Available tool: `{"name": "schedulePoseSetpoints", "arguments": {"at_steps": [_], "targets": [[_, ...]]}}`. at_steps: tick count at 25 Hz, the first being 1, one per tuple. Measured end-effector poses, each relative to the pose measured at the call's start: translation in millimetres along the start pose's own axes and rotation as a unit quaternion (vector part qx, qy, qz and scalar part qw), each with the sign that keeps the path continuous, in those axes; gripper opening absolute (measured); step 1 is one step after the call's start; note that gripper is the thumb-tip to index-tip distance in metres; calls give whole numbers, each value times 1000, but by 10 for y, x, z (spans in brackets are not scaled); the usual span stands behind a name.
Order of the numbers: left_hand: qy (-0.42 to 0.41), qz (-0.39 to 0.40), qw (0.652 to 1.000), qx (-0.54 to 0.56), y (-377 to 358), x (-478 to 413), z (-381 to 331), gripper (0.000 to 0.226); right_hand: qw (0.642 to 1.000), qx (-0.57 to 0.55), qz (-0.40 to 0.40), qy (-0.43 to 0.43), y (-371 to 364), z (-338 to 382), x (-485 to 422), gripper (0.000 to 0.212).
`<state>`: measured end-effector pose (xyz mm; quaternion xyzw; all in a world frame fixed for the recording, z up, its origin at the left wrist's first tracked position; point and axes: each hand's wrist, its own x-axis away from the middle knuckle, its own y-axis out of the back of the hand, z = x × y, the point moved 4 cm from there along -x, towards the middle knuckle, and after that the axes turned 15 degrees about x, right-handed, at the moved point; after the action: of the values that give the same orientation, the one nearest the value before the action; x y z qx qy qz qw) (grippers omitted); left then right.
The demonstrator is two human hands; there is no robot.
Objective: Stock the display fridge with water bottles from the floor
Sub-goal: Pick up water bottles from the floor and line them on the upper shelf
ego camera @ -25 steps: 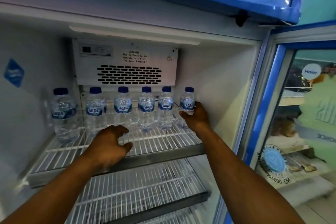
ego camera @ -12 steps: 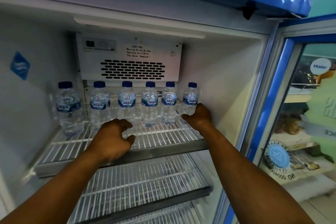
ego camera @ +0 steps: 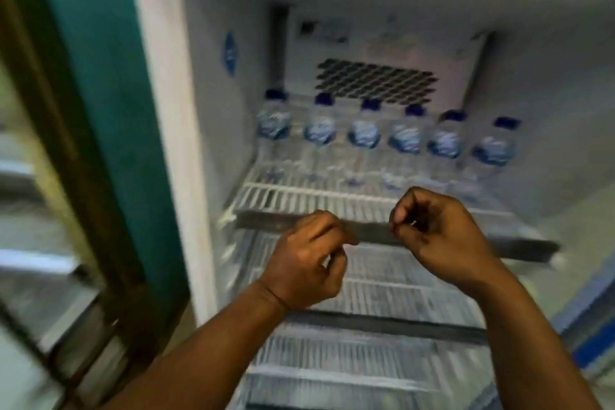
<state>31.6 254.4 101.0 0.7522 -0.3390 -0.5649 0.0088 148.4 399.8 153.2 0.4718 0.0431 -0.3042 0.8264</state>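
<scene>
Several small water bottles (ego camera: 366, 136) with blue caps and blue labels stand in a row at the back of the fridge's top wire shelf (ego camera: 316, 200). My left hand (ego camera: 306, 263) and my right hand (ego camera: 439, 236) hover side by side in front of that shelf's front rail, clear of the bottles. Both have loosely curled fingers and hold nothing. The picture is blurred by motion.
A vent grille (ego camera: 376, 80) sits on the fridge's back wall above the bottles. Bare wire shelves (ego camera: 399, 323) lie below the top one. A teal frame (ego camera: 100, 110) and a glass panel stand at the left; the blue door edge (ego camera: 592, 343) is at the lower right.
Both hands have pulled back from the bottle row; the right hand has let go of the rightmost bottle. The view has swung to the left and down.
</scene>
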Motion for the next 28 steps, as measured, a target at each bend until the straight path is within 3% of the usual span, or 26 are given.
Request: {"name": "schedulePoseSetpoints", "arguments": {"at_steps": [5, 9, 13, 17, 19, 22, 24, 26, 28], "targets": [[194, 74, 977, -48, 600, 1650, 361, 18, 963, 16, 265, 48, -1655, 364, 332, 23], [402, 88, 908, -77, 1084, 3186, 538, 27, 898, 69, 432, 51, -3215, 442, 799, 17], [601, 71, 787, -121, 1417, 4854, 517, 32, 849, 92, 520, 12, -4718, 489, 1479, 11], [772, 76, 616, -139, 1539, 6468, 430, 39, 823, 114, 552, -70, -6200, 261, 2425, 6], [829, 86, 535, -136, 1522, 7349, 456, 45, 805, 122, 572, -99, -6991, 66, 3026, 10], [878, 86, 457, -111, 1400, 8661, 637, 53, 769, 138, 608, -139, -8158, -323, 3939, 11], [885, 98, 441, -110, 1303, 9378, 797, 59, 750, 151, 621, -168, -8815, -582, 4490, 13], [861, 97, 469, -173, 1300, 9956, 1024, 66, 744, 180, 629, -138, -9398, -784, 4931, 26], [818, 98, 509, -248, 1352, 10464, 1293, 72, 749, 221, 625, -25, -9983, -870, 5287, 44]]}}
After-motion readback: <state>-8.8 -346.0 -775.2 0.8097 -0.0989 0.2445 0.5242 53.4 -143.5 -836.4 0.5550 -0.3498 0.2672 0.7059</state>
